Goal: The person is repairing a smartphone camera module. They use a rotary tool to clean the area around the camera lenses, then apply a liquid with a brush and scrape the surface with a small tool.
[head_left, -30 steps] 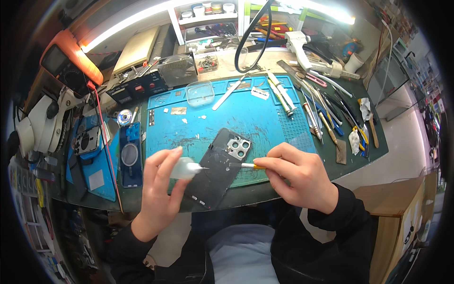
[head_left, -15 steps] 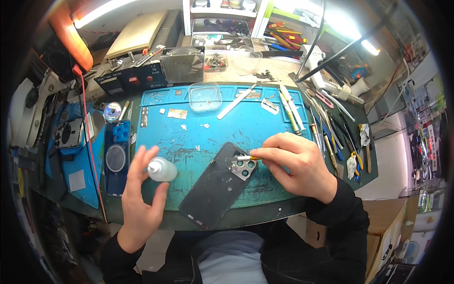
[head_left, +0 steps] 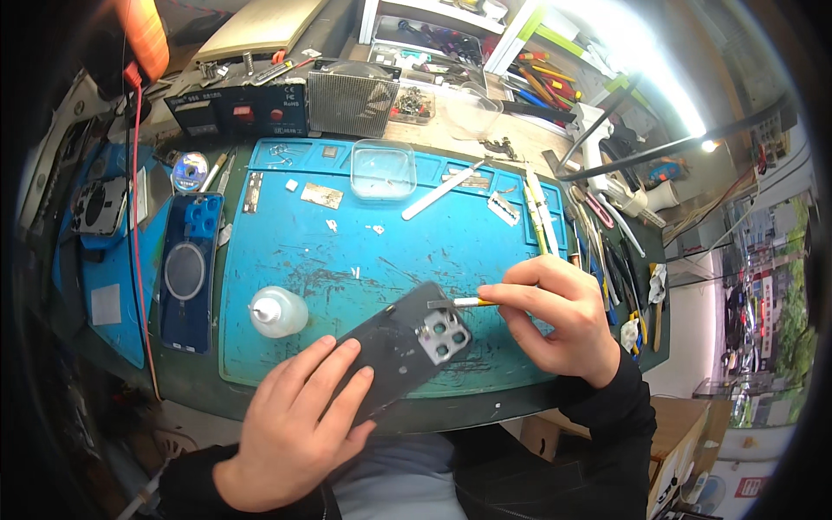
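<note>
A dark smartphone (head_left: 394,351) lies slanted on the blue work mat (head_left: 286,221), its silver camera plate (head_left: 445,336) toward the upper right. My left hand (head_left: 303,416) spans its lower end, fingers spread over the back and thumb by the near edge, covering that end. Between the fingertips of my right hand (head_left: 559,316) is a small brush (head_left: 468,302) with a yellow handle, metal ferrule and dark bristles. The bristles are at the phone's top end, just above the camera plate; contact is unclear. A translucent squeeze bottle (head_left: 279,313) stands upright beyond my left hand.
A clear plastic box (head_left: 383,170), a white blade tool (head_left: 442,191) and small metal parts occupy the mat's far side. A blue phone back (head_left: 185,277) lies to the left. Pliers and tweezers (head_left: 620,243) crowd the right edge. A dark electrical unit (head_left: 238,111) stands behind.
My left hand has left the bottle's side and come down onto the phone's lower end. The bottle now stands apart from it. My right hand keeps the brush at the phone's top. The view has shifted.
</note>
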The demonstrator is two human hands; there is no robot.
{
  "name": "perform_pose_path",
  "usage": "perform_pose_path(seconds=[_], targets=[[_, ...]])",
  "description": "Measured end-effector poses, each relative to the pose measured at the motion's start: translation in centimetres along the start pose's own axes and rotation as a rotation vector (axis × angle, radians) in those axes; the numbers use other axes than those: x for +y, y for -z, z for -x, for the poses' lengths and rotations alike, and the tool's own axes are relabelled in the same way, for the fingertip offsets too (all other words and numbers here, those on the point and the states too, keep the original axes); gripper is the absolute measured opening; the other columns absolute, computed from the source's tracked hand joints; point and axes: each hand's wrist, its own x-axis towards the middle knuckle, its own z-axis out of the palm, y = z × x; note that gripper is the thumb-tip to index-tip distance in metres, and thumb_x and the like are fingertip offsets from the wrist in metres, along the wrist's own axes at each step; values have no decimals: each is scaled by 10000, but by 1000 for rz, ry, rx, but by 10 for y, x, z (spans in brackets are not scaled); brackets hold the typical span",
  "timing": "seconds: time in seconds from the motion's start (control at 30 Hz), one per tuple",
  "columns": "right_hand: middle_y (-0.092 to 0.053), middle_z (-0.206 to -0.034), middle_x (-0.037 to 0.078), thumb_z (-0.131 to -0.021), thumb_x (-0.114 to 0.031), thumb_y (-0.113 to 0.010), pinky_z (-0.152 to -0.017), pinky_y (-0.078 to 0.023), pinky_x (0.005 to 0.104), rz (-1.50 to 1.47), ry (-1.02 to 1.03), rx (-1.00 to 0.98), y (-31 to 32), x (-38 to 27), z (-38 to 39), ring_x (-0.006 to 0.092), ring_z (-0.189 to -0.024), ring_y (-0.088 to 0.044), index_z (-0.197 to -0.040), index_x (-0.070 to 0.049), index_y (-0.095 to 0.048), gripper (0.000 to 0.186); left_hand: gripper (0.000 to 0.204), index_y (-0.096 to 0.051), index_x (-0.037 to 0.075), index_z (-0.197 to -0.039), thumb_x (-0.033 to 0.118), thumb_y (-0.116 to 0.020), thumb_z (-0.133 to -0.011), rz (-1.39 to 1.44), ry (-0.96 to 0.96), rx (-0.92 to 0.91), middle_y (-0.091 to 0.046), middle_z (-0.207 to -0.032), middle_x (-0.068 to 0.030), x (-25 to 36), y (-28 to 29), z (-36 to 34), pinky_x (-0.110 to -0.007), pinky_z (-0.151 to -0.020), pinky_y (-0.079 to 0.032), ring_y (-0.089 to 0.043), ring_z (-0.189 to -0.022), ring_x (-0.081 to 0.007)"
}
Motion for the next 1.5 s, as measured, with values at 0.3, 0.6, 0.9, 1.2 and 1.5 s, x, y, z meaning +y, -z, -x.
perform_pose_path(seconds=[0.3,0.6,0.9,1.2,1.5], targets=[[-706,-948,24,-725,28,-759,-642,-543,350,-4,69,-72,-4,0,15,225,-764,-678,-1086,-112,-825,392,456,-757,34,-1269,-3,-778,-816,87,-99,25,-694,-1455,-136,-24,-5,6,-554,-1173,-511,-626,-1397,-355],[-700,-956,19,-738,10,-779,-632,-533,355,17,83,-94,-7,2,13,222,-763,-666,-1096,-103,-812,377,399,-775,52,-1251,181,-839,-880,98,-107,138,-767,-1325,-115,-26,-10,8,-510,-1150,-528,-706,-1281,-333],[-699,-963,20,-744,4,-788,-616,-529,355,35,96,-111,-7,0,13,218,-740,-652,-1106,-89,-812,374,425,-782,55,-1247,246,-852,-875,69,-115,93,-764,-1337,-108,-25,-11,6,-503,-1148,-529,-697,-1295,-326],[-701,-978,17,-728,-7,-791,-608,-530,348,67,108,-139,-3,-5,11,209,-733,-648,-1151,-85,-810,431,447,-791,74,-1254,258,-851,-851,37,-111,76,-757,-1365,-81,-24,-12,7,-494,-1162,-525,-683,-1319,-302],[-692,-994,15,-710,-14,-791,-606,-533,342,83,119,-148,-3,-8,13,201,-729,-642,-1165,-84,-805,460,435,-792,82,-1241,260,-858,-850,39,-109,74,-752,-1373,-70,-24,-12,7,-488,-1184,-505,-681,-1324,-289]])
